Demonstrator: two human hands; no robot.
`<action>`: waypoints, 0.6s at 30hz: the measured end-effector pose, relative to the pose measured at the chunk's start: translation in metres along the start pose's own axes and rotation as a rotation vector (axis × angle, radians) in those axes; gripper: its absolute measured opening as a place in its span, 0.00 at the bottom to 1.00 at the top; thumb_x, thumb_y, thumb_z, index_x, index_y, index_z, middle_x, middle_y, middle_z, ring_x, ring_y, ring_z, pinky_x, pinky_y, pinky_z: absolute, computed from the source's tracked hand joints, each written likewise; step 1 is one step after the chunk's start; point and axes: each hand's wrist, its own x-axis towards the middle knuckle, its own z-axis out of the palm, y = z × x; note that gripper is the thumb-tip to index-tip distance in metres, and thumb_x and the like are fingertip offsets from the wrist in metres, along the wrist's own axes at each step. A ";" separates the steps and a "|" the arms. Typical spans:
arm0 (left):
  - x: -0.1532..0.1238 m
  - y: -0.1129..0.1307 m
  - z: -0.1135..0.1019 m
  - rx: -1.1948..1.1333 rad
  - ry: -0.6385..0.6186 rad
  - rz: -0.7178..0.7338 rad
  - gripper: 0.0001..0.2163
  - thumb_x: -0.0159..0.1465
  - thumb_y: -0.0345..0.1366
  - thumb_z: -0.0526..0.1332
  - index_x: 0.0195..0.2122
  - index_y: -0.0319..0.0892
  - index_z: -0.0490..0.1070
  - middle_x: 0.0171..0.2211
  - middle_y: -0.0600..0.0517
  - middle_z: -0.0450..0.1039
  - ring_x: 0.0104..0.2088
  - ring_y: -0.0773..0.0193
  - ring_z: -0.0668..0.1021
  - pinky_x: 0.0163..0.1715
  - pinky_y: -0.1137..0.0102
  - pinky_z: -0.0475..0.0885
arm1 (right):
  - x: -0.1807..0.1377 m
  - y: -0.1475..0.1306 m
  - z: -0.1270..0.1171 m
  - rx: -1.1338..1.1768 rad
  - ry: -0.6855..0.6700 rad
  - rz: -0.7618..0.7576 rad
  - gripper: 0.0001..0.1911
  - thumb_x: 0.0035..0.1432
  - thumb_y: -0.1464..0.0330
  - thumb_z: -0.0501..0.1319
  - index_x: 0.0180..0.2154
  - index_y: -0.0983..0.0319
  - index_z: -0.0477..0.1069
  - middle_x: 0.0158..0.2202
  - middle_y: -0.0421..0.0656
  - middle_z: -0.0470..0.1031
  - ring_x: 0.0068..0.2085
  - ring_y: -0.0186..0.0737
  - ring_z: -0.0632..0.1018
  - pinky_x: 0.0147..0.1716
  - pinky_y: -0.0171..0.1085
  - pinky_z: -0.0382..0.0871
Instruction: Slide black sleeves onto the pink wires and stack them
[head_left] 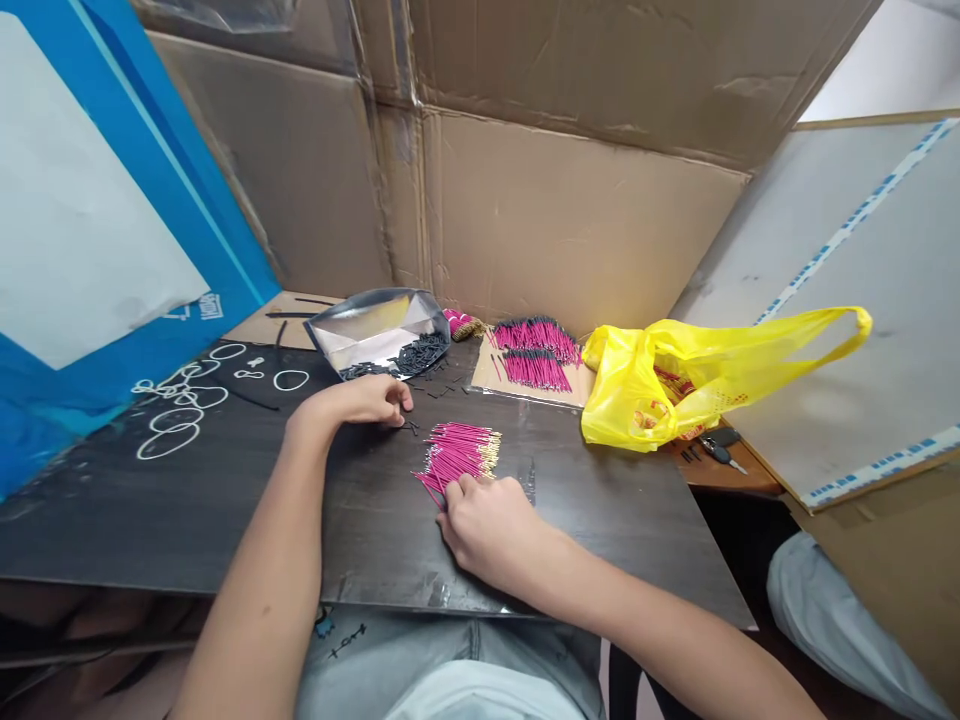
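Pink rods (459, 450) lie piled on the dark table (375, 530), the right hand (487, 522), fingers curled, at their near edge, any grip hidden. The left hand (369, 400), fingers bent, sits beside loose black pieces (411, 427); whether it pinches one cannot be told. A dragging knuckle could skew the pile.

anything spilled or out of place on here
Some small black pieces lie scattered on the dark tabletop beside the open bag, which holds many like them, so they look spilled, though possibly set out on purpose.
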 end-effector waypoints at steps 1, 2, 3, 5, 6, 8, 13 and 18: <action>-0.001 0.001 0.001 -0.008 -0.024 -0.006 0.11 0.41 0.37 0.64 0.28 0.48 0.79 0.22 0.55 0.75 0.26 0.57 0.77 0.24 0.71 0.65 | -0.001 0.000 0.001 -0.003 -0.004 -0.009 0.11 0.67 0.67 0.56 0.43 0.66 0.72 0.38 0.54 0.78 0.35 0.47 0.81 0.29 0.39 0.71; -0.001 0.003 0.003 -0.008 -0.038 -0.011 0.12 0.41 0.37 0.65 0.28 0.48 0.79 0.21 0.55 0.75 0.26 0.57 0.77 0.24 0.71 0.65 | -0.001 0.000 0.001 -0.006 -0.013 -0.018 0.09 0.66 0.68 0.56 0.43 0.66 0.72 0.38 0.54 0.78 0.35 0.47 0.81 0.29 0.39 0.71; -0.001 0.005 0.004 0.000 -0.039 -0.015 0.11 0.40 0.37 0.65 0.28 0.48 0.78 0.21 0.55 0.74 0.25 0.57 0.76 0.24 0.71 0.64 | -0.002 0.000 0.002 -0.009 -0.024 -0.022 0.09 0.64 0.69 0.57 0.43 0.66 0.72 0.38 0.53 0.78 0.35 0.48 0.81 0.28 0.39 0.71; 0.000 0.011 0.008 0.042 -0.031 -0.029 0.09 0.39 0.36 0.65 0.25 0.48 0.77 0.21 0.55 0.75 0.25 0.58 0.76 0.24 0.70 0.63 | -0.001 0.000 0.002 -0.012 -0.047 -0.023 0.08 0.63 0.71 0.58 0.43 0.67 0.72 0.37 0.53 0.77 0.35 0.48 0.81 0.27 0.39 0.71; 0.001 0.014 0.010 0.067 -0.022 -0.037 0.07 0.39 0.35 0.64 0.23 0.47 0.76 0.21 0.55 0.75 0.25 0.58 0.75 0.24 0.70 0.63 | 0.000 0.001 0.003 -0.014 -0.053 -0.027 0.08 0.63 0.72 0.57 0.43 0.67 0.72 0.37 0.53 0.77 0.35 0.48 0.81 0.27 0.39 0.71; 0.004 0.018 0.013 0.115 -0.006 -0.051 0.05 0.39 0.34 0.63 0.20 0.47 0.75 0.21 0.54 0.76 0.25 0.59 0.76 0.24 0.70 0.63 | 0.002 0.002 0.003 -0.019 -0.056 -0.061 0.07 0.64 0.73 0.56 0.41 0.67 0.72 0.36 0.54 0.77 0.35 0.48 0.81 0.27 0.39 0.71; 0.010 0.024 0.018 0.183 0.011 -0.040 0.02 0.41 0.32 0.63 0.16 0.47 0.74 0.20 0.53 0.77 0.24 0.59 0.76 0.24 0.69 0.64 | 0.004 0.008 -0.002 -0.016 -0.045 -0.092 0.08 0.66 0.74 0.55 0.41 0.67 0.72 0.36 0.55 0.78 0.34 0.48 0.81 0.27 0.40 0.72; 0.011 0.034 0.024 0.250 0.072 -0.069 0.05 0.45 0.33 0.66 0.15 0.47 0.73 0.21 0.52 0.77 0.24 0.57 0.76 0.26 0.67 0.65 | -0.004 0.010 -0.011 -0.030 -0.015 -0.169 0.08 0.63 0.76 0.57 0.42 0.67 0.73 0.37 0.54 0.78 0.35 0.46 0.82 0.28 0.39 0.72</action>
